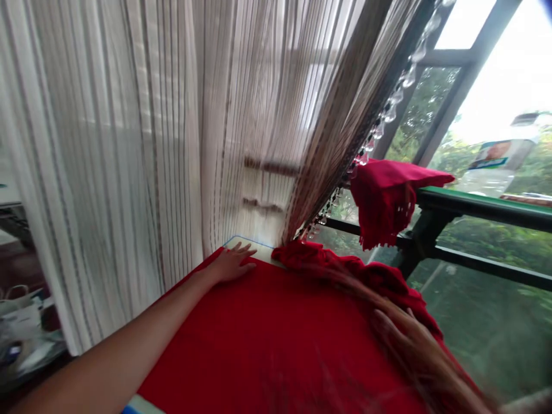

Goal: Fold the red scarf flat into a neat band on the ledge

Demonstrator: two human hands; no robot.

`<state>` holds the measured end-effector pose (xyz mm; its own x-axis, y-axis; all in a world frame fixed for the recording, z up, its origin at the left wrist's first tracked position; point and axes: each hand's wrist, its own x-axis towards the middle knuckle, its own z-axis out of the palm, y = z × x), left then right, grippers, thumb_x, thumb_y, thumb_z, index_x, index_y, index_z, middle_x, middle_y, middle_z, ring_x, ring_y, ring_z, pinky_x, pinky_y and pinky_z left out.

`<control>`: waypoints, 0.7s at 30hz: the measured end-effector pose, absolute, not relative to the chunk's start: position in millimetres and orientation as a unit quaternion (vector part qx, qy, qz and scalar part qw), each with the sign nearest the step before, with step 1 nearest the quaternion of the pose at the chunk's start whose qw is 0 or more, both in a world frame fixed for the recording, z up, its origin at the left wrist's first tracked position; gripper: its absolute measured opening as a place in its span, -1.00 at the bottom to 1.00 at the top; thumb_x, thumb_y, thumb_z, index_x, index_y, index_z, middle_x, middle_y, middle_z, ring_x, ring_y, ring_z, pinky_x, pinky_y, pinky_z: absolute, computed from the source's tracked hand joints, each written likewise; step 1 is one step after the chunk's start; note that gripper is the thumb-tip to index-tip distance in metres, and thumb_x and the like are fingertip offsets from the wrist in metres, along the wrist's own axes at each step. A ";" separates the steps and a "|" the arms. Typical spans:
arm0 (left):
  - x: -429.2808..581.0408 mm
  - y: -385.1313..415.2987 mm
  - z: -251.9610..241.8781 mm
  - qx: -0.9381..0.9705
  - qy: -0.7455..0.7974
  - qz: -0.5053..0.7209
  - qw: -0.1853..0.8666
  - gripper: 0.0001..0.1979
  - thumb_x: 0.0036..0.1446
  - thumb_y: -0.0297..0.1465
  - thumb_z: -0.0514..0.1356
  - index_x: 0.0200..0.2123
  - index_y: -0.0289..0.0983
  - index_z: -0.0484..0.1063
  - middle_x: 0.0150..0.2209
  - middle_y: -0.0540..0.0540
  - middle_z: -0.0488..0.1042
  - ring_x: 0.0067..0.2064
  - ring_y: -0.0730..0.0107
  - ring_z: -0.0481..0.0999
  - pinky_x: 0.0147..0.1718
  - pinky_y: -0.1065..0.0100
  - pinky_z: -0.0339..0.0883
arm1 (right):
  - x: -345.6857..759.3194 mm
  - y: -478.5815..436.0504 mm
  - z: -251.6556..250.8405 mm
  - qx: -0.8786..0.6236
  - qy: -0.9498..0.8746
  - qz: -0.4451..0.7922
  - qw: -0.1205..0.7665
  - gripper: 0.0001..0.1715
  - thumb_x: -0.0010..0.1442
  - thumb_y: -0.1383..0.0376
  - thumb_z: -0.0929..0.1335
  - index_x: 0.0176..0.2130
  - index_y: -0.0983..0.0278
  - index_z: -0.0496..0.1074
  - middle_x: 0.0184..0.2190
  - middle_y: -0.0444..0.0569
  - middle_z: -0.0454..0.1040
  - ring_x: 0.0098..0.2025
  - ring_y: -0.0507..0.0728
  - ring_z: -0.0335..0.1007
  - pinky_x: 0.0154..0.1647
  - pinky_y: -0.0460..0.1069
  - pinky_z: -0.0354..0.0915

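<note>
Where the left hand (230, 265) lies: out at the far left corner of the red cloth (276, 328), palm down and fingers spread, grasping nothing, the fingertips just over the cloth's edge!
Right hand (401, 333): over on the right side of the cloth, and it's a blur; close by the bunched fabric, but whether it pinches or merely rests, I cannot tell.
Red cloth: right between the two arms, smooth and broad across the middle, crumpling into a thick ridge of folds (362, 276) along the far right side.
Pale surface (263, 250): peeking out beyond the far edge, a strip of it edged with a thin blue line; the rest sits under all that red.
Near edge: down at the lower left, a flash of blue (130, 409) beside a pale sliver, just below the cloth.
Curtain (164, 115): sheer, striped, hanging tall over the far and left sides, its lower part right beside the cloth.
Beads (394, 100): clear drops strung down the curtain's slanting right edge.
Fringed red piece (383, 195): draped at the end of a green-topped rail (495, 204), tassels dangling above the folds.
Bottle (491, 164): clear, labelled, blurred, over by the rail at far right.
Window frame (452, 57): dark, with trees (407, 118) beyond the glass.
Lower left: a jumble of bags (26, 328) beside the curtain, too smeared to sort out.
</note>
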<state>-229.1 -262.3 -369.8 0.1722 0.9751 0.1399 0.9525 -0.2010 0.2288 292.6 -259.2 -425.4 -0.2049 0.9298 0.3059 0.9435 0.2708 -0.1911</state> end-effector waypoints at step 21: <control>-201.4 -268.7 -361.9 0.785 0.610 0.076 0.070 -0.17 0.29 0.27 -0.23 0.49 0.03 -0.09 0.53 -0.07 -0.20 0.52 -0.20 -0.28 0.37 -0.40 -0.37 | 274.6 -282.2 -399.7 -0.660 -0.746 0.023 0.085 -0.20 0.35 -0.05 -0.04 0.43 0.13 0.10 0.49 0.01 0.08 0.54 0.30 -0.15 0.44 0.58 -0.22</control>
